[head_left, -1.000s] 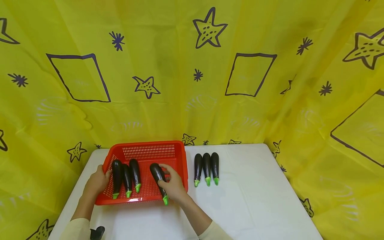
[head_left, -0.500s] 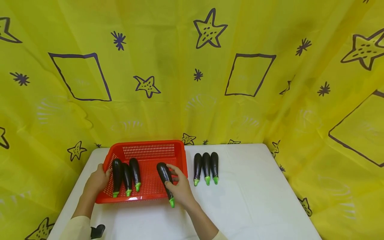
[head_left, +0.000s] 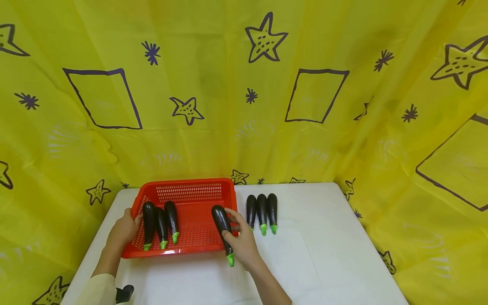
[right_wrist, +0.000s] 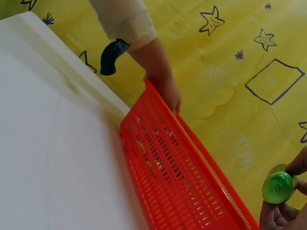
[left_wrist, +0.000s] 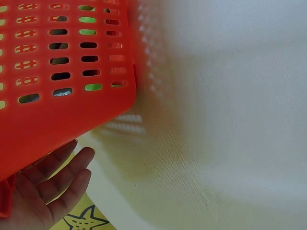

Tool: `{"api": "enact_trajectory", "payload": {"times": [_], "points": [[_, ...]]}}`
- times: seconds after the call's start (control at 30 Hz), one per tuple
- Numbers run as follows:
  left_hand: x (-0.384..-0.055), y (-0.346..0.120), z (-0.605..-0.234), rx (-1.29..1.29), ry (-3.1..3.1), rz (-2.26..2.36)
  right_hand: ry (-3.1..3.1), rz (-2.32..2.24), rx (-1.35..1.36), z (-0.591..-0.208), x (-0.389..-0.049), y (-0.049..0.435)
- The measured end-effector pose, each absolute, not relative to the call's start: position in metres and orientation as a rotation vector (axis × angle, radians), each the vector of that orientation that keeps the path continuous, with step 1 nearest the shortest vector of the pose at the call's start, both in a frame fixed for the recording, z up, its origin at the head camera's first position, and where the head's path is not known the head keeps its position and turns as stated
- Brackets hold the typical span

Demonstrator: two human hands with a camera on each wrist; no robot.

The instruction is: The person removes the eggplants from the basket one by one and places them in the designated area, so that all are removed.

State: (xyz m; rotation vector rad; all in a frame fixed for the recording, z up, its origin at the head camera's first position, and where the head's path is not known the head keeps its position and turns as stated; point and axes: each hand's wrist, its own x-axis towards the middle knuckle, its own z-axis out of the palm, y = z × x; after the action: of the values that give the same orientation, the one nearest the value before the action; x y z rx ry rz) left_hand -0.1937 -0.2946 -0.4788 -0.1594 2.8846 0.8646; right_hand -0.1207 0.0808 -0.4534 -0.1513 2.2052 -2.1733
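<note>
My right hand (head_left: 245,245) pinches a dark eggplant (head_left: 222,224) between thumb and fingers, over the front right corner of the red basket (head_left: 190,250). The eggplant's green stem end (right_wrist: 278,188) points at the right wrist camera. With my left hand (head_left: 125,228) I hold the basket's left rim; in the left wrist view several fingers (left_wrist: 72,175) extend below the red rim and the thumb is hidden. Inside the basket, three eggplants (head_left: 162,226) lie side by side at the left, green ends toward me.
Right of the basket, three more eggplants (head_left: 262,212) lie in a row on the white table (head_left: 320,254), the leftmost partly hidden by my right fingers. A yellow curtain (head_left: 213,148) with star drawings stands behind and at both sides.
My right hand has moved right with its eggplant, from over the middle of the basket to its right front corner. The left hand stays on the rim.
</note>
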Motion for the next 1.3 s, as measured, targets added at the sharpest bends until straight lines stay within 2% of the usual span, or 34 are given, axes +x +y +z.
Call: {"api": "enact_trajectory", "payload": {"times": [1.3], "points": [[-0.197,-0.297,-0.484,-0.159,2.897,0.863,2.515,-2.117,0.158,-0.498,-0.121,0.18]]}}
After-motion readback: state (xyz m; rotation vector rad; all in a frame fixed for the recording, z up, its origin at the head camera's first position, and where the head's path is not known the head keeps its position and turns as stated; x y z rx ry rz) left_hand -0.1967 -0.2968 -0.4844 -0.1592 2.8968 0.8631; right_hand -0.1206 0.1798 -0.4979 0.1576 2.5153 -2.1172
